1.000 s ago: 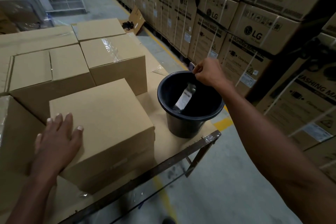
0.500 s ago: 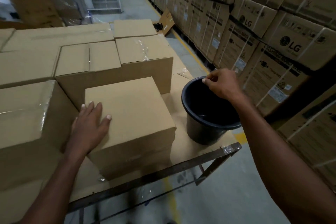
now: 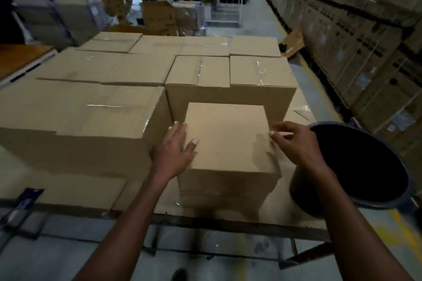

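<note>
Warehouse: stacked cartons (image 3: 356, 36), aisle (image 3: 258, 18)

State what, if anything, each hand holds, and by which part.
The left hand lies flat on the left top edge of the small box, holding nothing. The right hand curls at its right edge; a pinch cannot be told.

Single head view, high, facing forward-down, close over hands (image 3: 237, 146).

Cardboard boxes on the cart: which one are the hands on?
The small box at the front, beside the black bucket. The left hand is on its left edge and the right hand at its right edge; the bigger boxes stand behind and left.
</note>
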Demonstrator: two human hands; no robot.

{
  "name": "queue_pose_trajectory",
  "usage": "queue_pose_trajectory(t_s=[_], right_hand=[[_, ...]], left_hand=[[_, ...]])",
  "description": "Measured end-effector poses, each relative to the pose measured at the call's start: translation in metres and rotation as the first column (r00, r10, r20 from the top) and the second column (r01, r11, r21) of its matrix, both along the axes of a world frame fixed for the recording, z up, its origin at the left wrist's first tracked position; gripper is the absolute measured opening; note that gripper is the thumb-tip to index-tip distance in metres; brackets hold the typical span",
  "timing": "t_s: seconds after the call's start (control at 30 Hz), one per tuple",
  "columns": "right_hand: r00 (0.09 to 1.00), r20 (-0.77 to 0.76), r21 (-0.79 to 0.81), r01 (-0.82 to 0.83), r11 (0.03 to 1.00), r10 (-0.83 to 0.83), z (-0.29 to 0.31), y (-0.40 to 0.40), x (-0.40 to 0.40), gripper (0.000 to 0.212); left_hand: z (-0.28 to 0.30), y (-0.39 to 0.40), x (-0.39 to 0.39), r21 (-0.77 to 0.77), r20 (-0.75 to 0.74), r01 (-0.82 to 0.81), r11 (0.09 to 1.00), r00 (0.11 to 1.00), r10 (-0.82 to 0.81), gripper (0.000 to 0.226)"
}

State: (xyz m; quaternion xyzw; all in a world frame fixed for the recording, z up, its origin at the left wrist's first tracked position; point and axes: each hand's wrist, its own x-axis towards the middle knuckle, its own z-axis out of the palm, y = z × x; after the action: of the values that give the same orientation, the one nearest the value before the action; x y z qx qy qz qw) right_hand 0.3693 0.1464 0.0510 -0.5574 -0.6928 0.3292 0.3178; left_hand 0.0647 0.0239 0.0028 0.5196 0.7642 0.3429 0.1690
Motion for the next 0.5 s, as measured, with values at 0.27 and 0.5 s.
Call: queue_pose_trajectory(t_s=[0.27, 0.5], right_hand=[[0.997, -0.056, -0.097, -0.049, 0.994, 0.043, -0.026, -0.024, -0.028, 0.07], [0.998, -0.059, -0.236, -0.007, 0.972, -0.007, -0.038, -0.027, -0.034, 0.089]], left_hand=[[-0.004, -0.029, 0.02, -0.025, 0.266, -0.029, 0.999, 0.963, 0.034, 0.087], [-0.005, -0.025, 0.028, -0.063, 0.338, -0.051, 0.997, 0.939, 0.069, 0.082]])
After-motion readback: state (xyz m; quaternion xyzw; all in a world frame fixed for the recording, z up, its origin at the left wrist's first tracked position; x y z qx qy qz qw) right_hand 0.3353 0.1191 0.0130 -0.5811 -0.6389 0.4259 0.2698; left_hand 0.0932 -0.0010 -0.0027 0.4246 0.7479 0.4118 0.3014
